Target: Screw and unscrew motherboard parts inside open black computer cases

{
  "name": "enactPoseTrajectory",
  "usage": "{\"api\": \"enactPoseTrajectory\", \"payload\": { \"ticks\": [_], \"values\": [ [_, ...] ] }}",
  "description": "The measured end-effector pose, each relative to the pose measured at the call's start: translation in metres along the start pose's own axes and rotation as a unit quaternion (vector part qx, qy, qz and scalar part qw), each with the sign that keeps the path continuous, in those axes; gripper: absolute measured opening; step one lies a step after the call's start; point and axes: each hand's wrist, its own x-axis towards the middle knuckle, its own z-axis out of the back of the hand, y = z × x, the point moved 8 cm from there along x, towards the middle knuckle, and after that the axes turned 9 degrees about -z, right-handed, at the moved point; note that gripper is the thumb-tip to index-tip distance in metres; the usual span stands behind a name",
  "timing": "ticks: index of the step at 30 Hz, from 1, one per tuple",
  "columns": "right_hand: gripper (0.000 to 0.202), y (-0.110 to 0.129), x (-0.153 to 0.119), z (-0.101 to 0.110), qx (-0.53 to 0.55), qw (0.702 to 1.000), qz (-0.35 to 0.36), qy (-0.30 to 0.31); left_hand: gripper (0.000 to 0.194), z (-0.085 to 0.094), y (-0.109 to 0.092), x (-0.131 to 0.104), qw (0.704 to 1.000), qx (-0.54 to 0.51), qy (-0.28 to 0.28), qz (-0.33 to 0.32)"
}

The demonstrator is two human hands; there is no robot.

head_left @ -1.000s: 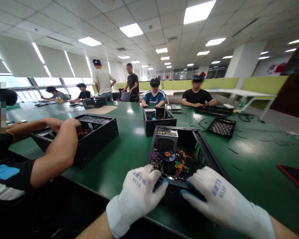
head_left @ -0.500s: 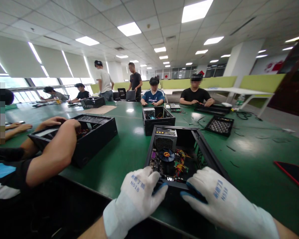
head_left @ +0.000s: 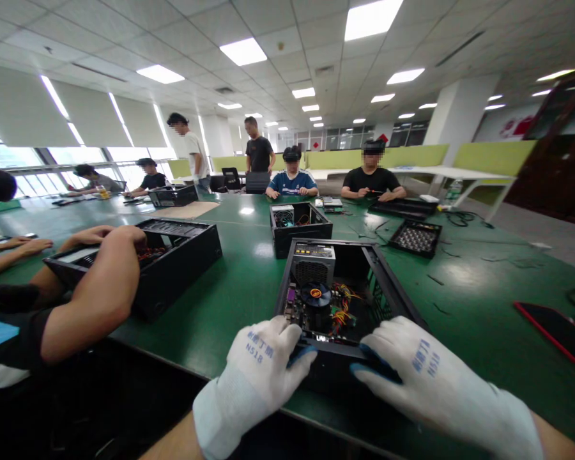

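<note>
An open black computer case (head_left: 397, 281) lies in front of me on the green table (head_left: 249, 281). Inside it are a grey power supply (head_left: 314, 263), a round fan (head_left: 316, 294) and red and yellow wires (head_left: 344, 311). My left hand (head_left: 261, 370), in a white glove with blue fingertips, grips the near left corner of the case, thumb on the front wall. The near right corner is held by my right hand (head_left: 412, 370), gloved alike, its fingers over the rim and thumb below. Some fingertips are hidden by the case edge.
At the left, a person's arms (head_left: 93, 287) reach into another black case (head_left: 182, 262). Beyond mine stands a smaller case (head_left: 301, 233). A black tray (head_left: 416, 237) and a red-edged black mat (head_left: 556, 329) lie to the right. People sit across the table.
The view has shifted slightly to the right. Both my hands keep their hold on the case. Across the table, the person in black has lifted their hands a little.
</note>
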Motion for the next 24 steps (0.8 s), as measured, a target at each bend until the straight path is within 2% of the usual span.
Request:
{"api": "enactPoseTrajectory", "payload": {
  "ticks": [5,15,24],
  "values": [
    [0.034,0.000,-0.002,-0.002,-0.004,1.000,-0.010,0.013,0.026,0.001,0.000,0.002,0.999,-0.004,0.038,0.024],
    [0.033,0.002,0.000,-0.003,0.012,1.000,-0.014,0.022,0.025,0.000,-0.001,-0.001,1.000,-0.002,0.023,0.007],
    [0.031,0.036,-0.011,0.012,0.052,0.998,0.011,0.033,0.020,0.016,-0.003,-0.026,0.999,-0.005,0.003,-0.033]
  ]
}}
